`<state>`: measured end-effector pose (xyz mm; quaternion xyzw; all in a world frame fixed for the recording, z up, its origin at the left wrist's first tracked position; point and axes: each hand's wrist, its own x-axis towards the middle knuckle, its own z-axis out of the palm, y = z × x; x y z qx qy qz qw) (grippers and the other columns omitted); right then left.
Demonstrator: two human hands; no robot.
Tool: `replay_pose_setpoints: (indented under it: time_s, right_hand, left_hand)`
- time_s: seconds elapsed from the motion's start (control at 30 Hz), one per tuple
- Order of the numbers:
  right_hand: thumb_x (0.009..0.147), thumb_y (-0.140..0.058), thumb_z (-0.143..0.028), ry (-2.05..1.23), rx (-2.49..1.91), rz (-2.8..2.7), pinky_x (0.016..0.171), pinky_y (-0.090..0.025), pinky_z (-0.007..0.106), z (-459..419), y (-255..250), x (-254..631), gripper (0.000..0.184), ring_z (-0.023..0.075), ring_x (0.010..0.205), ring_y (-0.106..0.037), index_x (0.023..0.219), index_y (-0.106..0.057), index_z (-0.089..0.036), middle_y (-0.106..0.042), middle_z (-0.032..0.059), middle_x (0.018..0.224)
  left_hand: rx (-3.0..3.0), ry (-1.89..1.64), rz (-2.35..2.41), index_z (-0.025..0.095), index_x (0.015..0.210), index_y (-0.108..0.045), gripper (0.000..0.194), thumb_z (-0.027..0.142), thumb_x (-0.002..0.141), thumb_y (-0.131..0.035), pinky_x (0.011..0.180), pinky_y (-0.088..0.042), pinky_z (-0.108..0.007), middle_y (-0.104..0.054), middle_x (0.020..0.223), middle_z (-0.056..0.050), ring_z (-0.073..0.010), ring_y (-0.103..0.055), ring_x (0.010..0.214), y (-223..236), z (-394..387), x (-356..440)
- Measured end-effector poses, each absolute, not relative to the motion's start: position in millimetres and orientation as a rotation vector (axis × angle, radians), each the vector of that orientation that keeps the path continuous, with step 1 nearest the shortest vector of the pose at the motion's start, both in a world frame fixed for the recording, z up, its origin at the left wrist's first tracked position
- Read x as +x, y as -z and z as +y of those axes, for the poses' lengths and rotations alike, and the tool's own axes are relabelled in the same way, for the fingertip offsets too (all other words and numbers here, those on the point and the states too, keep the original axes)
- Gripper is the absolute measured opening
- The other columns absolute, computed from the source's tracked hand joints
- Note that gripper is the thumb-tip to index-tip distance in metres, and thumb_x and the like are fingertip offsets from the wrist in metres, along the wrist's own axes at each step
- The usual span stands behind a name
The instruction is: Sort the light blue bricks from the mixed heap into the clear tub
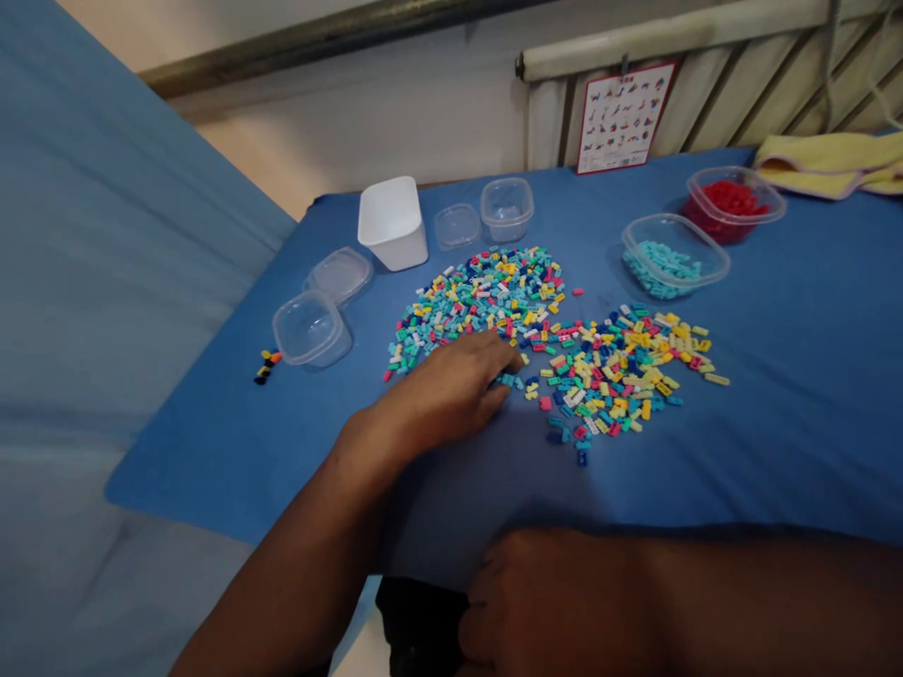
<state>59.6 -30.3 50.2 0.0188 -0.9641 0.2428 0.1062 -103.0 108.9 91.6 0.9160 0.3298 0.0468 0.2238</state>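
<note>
My left hand [469, 381] reaches across the blue cloth, its fingers curled down at the gap between two heaps of small toy bricks. A few light-blue bricks [509, 381] show between its thumb and fingertips. Beyond this hand spreads a mixed heap of bricks [486, 291], mostly blue, green and white. To its right lies a second heap of bricks [627, 362] with more yellow. Close to my body, at the table's near edge, my right hand [540, 597] has its fingers folded in; whatever may be inside is hidden.
A white tub [395, 226] and a clear container [508, 209] stand at the back. Another clear container [310, 329] is at left, beside a lid [340, 275]. At right are containers of light-blue bricks [663, 268] and red bricks [734, 202], with a yellow cloth [832, 162] behind.
</note>
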Motion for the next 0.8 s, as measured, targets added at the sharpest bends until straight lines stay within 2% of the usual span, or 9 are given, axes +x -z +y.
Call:
replay_pose_setpoints:
  time_s: [0.27, 0.43, 0.53, 0.8]
  right_hand:
    - [0.108, -0.068, -0.029, -0.677, 0.043, -2.809, 0.051, -0.037, 0.034, -33.0, -43.4, 57.8, 0.012, 0.0174, 0.073, -0.067, 0.104, -0.08, -0.028, -0.076, -0.003, 0.083]
    - [0.104, -0.073, -0.03, -0.687, 0.029, -2.817, 0.052, -0.037, 0.034, -31.5, -47.0, 59.4, 0.008, 0.0173, 0.072, -0.066, 0.106, -0.081, -0.027, -0.077, -0.0033, 0.084]
    - [0.106, -0.071, -0.03, -0.697, 0.027, -2.82, 0.05, -0.034, 0.034, -32.8, -47.0, 58.4, 0.01, 0.0172, 0.073, -0.066, 0.107, -0.081, -0.028, -0.076, -0.0035, 0.085]
    - [0.104, -0.074, -0.03, -0.689, 0.015, -2.794, 0.051, -0.034, 0.033, -34.3, -45.0, 58.8, 0.006, 0.0167, 0.072, -0.065, 0.104, -0.08, -0.028, -0.075, -0.0029, 0.082]
  left_hand:
    - [2.582, -0.162, 0.825, 0.016, 0.126, -0.071, 0.026, 0.014, 0.104, -0.059, 0.107, -0.051, -0.041, -0.069, 0.126, -0.011, -0.025, -0.063, 0.12, -91.3, 106.2, -99.1]
    - [2.618, -0.172, 0.797, 0.017, 0.117, -0.074, 0.019, 0.021, 0.109, -0.057, 0.1, -0.051, -0.038, -0.07, 0.114, -0.01, -0.0236, -0.065, 0.11, -88.5, 105.9, -94.7]
    - [2.596, -0.129, 0.797, 0.017, 0.108, -0.074, 0.022, 0.021, 0.111, -0.053, 0.093, -0.05, -0.035, -0.07, 0.105, -0.008, -0.0211, -0.065, 0.102, -87.6, 107.0, -94.2]
    - [2.535, -0.155, 0.848, 0.016, 0.11, -0.072, 0.019, 0.021, 0.109, -0.054, 0.093, -0.048, -0.035, -0.069, 0.108, -0.008, -0.0212, -0.063, 0.102, -86.1, 112.1, -99.4]
